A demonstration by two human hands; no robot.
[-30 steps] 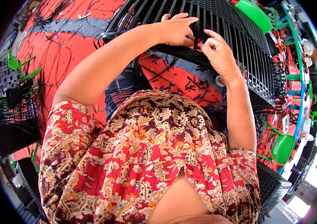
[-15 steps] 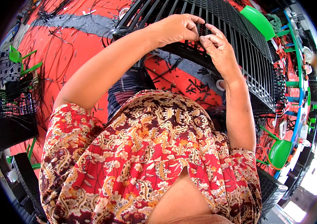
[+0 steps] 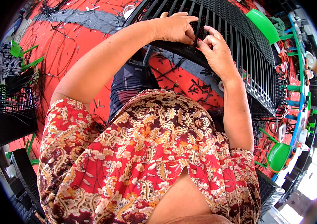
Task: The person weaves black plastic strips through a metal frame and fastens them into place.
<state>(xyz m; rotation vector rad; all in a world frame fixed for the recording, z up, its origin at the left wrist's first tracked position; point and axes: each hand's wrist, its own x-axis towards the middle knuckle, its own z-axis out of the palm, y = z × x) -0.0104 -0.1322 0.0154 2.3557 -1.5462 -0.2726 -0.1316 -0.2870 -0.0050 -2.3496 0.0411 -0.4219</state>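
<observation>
A large black woven frame [image 3: 248,63] strung with parallel flat strips stretches away in front of me. At its near edge, my left hand [image 3: 175,29] has thumb and forefinger closed on a black strip [image 3: 197,30], with the other fingers reaching over the weave. Close beside it, my right hand [image 3: 218,52] pinches at the same strip, thumb and forefinger together and the remaining fingers raised. The fingertips nearly meet and hide the end of the strip.
Cut black strip pieces [image 3: 195,86] litter the red floor covering [image 3: 59,56], crossed by a grey band [image 3: 78,20]. A green chair back [image 3: 263,25] rises beyond the frame; another green seat [image 3: 279,156] stands right. A black woven piece [image 3: 13,112] sits left.
Both hands have come slightly lower, nearer the frame's near edge. The left fingers have spread out over the weave, while both thumbs and forefingers stay close together.
</observation>
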